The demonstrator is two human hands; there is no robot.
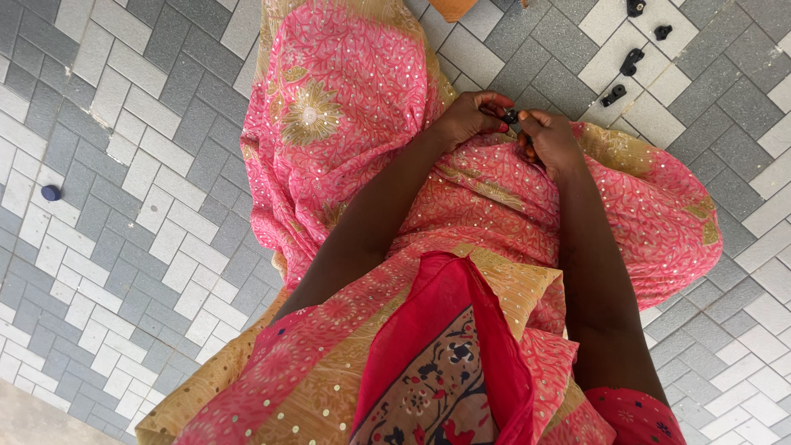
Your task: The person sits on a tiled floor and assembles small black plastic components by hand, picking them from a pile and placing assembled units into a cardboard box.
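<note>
Head view: both hands, left hand [474, 117] and right hand [550, 142], on small black part [512, 116].

The dress [494, 214] was thin pink cloth, matt, dotted with small shiny sequins and banded in tan. The part [512, 117] pinched between the left hand [474, 117] and right hand [550, 142] looked like dark plastic, as did the matt black pieces [631, 61] on the floor [148, 165], whose pavers were rough and speckled grey.
</note>
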